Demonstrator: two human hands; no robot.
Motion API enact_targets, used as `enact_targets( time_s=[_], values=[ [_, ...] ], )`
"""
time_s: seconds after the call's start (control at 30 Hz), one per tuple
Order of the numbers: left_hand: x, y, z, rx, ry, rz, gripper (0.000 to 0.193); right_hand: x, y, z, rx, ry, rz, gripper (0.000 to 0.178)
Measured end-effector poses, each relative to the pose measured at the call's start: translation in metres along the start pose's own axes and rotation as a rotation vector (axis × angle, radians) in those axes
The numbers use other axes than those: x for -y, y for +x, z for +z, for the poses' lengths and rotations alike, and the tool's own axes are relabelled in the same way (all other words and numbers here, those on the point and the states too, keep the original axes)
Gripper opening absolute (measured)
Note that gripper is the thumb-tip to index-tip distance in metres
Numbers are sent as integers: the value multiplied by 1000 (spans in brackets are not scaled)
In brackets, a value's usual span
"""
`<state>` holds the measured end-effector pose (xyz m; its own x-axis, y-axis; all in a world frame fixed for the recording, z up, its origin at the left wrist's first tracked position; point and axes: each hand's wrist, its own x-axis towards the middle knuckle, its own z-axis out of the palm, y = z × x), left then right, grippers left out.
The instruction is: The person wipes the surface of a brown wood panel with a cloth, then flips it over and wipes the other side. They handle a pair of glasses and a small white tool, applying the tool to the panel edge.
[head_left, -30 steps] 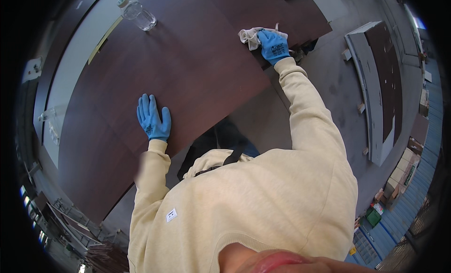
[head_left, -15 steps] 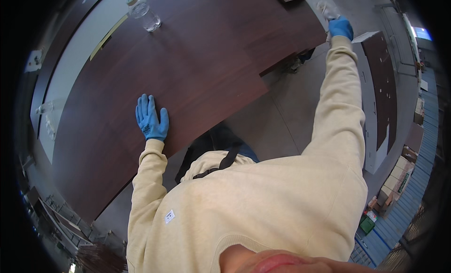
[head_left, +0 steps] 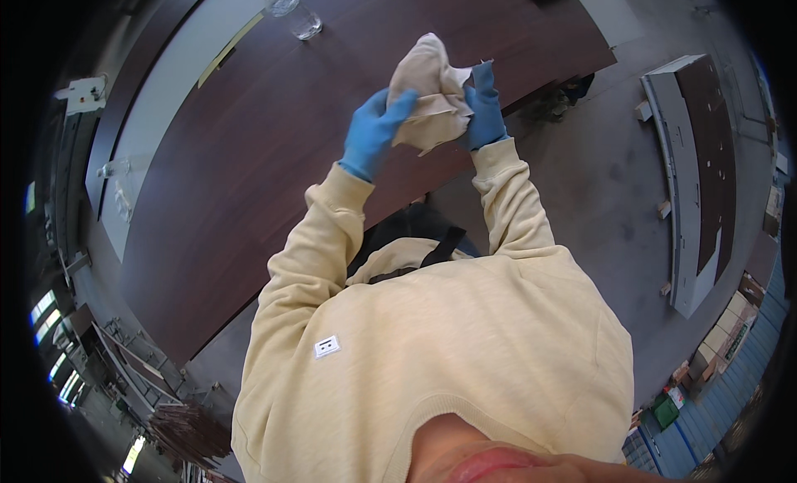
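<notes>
A crumpled cream cloth (head_left: 433, 109) is held up between my two blue-gloved hands, above the dark reddish-brown wooden panel (head_left: 274, 159). My left hand (head_left: 372, 134) grips the cloth's left side, thumb across its front. At the right edge of the cloth, my right hand (head_left: 486, 116) has its fingers closed on it; part of that grip is hidden behind the folds. A scrap of bluish-grey fabric (head_left: 482, 73) sticks up by the right fingers.
A clear plastic bottle (head_left: 300, 19) stands toward the panel's far left. Another board (head_left: 693, 176) with a white edge stands at the right, over the grey floor (head_left: 581, 192). Stacked boards (head_left: 187, 429) lie at the lower left.
My left hand has lifted off the panel, and my right hand has come in from the far right with the cloth. Both hands now hold it in front of me.
</notes>
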<state>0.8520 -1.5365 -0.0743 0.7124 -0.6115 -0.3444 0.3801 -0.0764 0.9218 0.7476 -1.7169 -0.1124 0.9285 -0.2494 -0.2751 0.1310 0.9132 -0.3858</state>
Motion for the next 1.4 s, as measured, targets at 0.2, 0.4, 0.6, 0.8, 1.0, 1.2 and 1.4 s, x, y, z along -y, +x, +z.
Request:
enact_targets(
  time_s=[0.2, 0.4, 0.6, 0.8, 1.0, 1.2, 1.4],
  values=[
    [-1, -15, -6, -88, 167, -105, 35, -9, -2, 23, -212, -692, 60, 47],
    [43, -7, -24, -140, -5, -59, 34, -4, 14, -23, -445, -862, -282, 48],
    [46, -35, -62, -13, -219, -470, 41, -66, 1, 13, -186, -2143, -786, 63],
    [93, -49, -181, -527, 1077, 427, 67, -159, 19, -7, -9, -2332, -568, 91],
    [122, -48, -212, -442, 1556, 368, 82, -182, 40, -21, -171, -2400, -563, 94],
    [118, -49, -216, -443, 1539, 353, 82, -189, 72, 12, 192, -2432, -466, 90],
    [116, -45, -207, -423, 1512, 373, 81, -36, 237, -5, -493, -2630, -631, 87]
  ],
)
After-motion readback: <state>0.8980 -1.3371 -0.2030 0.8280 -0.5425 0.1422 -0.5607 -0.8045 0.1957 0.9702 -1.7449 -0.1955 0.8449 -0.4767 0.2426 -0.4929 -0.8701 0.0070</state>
